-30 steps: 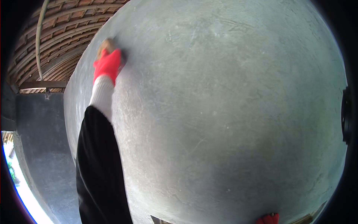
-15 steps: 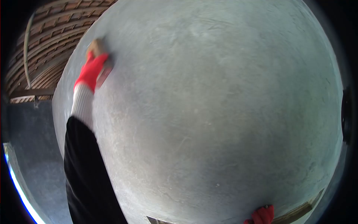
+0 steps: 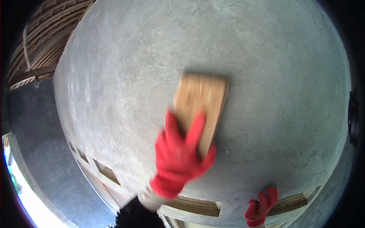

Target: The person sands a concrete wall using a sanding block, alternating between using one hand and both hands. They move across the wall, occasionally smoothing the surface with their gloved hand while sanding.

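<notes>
My left hand (image 3: pixel 180 159), in a red glove with a pale cuff, grips a wooden float (image 3: pixel 201 102), a plain flat rectangular board. Two fingers lie along its face and the thumb is at its right edge. The float is at the middle of the grey plastered wall (image 3: pixel 125 87), flat against it or very close, and slightly blurred. Low on the right, my right hand (image 3: pixel 261 207), also red-gloved, is at the wall beside an opening. Its fingers are apart and partly bent, with a small dark spot at one fingertip; no held thing shows.
Along the wall's lower part run several rectangular openings (image 3: pixel 194 206), one of them (image 3: pixel 289 204) right of my right hand. A dark wall (image 3: pixel 32 114) stands at the left, with a bright doorway below it. Roof timbers and tiles (image 3: pixel 53 34) are overhead at upper left.
My left hand has brought the wooden float from the wall's upper left edge down and right to the middle. The view has tipped downward, and my right hand's fingers show more spread.
</notes>
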Available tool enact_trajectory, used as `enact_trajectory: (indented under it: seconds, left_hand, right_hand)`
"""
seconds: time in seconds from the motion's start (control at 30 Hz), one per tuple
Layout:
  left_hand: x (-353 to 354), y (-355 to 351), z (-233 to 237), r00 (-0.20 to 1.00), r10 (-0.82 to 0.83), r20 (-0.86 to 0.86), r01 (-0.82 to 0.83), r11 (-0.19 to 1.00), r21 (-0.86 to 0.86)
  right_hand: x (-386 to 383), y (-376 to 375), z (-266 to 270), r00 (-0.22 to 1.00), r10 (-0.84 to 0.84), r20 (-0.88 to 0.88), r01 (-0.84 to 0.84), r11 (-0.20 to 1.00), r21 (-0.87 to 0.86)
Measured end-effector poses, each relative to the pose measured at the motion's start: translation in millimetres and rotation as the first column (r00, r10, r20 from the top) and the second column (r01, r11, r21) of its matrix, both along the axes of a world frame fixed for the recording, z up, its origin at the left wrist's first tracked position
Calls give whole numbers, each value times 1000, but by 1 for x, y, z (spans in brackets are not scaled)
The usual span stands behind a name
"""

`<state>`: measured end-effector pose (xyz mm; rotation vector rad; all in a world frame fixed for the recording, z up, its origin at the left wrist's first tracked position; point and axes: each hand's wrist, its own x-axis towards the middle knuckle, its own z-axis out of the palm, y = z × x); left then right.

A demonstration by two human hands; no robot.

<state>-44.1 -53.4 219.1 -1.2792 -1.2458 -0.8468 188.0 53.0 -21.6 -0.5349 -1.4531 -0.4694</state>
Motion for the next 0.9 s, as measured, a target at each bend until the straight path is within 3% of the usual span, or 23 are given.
enact_trajectory:
  seconds: [0.07,0.1,0.17,0.23,0.3,0.4,0.5,0.6,0.63,0.7,0.83,0.9]
  left_hand:
    - [-31,-11,-59,996,-73,59,79,990,-113]
    - [-26,-11,-55,995,-68,69,75,991,-115]
    - [-19,-2,-32,997,-48,64,45,998,47]
    - [-21,15,19,996,-92,16,86,969,233]
    - [-29,24,63,991,-131,-11,127,932,340]
    - [-35,23,48,992,-112,54,88,939,333]
    - [-34,4,-51,984,-71,161,45,987,157]
    - [-32,-2,-187,983,-3,186,2,1000,2]
    - [-27,-7,-190,980,-30,195,36,999,-27]
    - [-30,-2,-182,980,-35,198,36,999,1]
    - [-26,7,-70,969,-100,226,61,983,174]
    - [-20,10,-53,959,-120,257,55,968,246]
  right_hand:
    - [-4,8,-9,999,-27,19,27,1000,1]
    - [1,12,-14,997,-71,39,71,997,4]
    - [1,14,-13,996,-51,79,49,999,21]
    - [1,11,-13,994,-23,103,18,999,49]
    - [6,7,-14,996,17,92,-14,999,-29]
    - [10,5,-20,993,25,113,-20,999,-43]
    - [13,7,-23,988,76,136,-68,996,-65]
    - [12,8,-25,992,65,108,-59,996,-60]
    - [9,7,-24,991,77,112,-70,995,-65]
    - [4,0,-19,995,54,87,-46,995,-91]
    - [-14,-31,4,972,156,176,-153,988,-31]
    - [-30,-48,12,959,207,194,-198,978,-68]
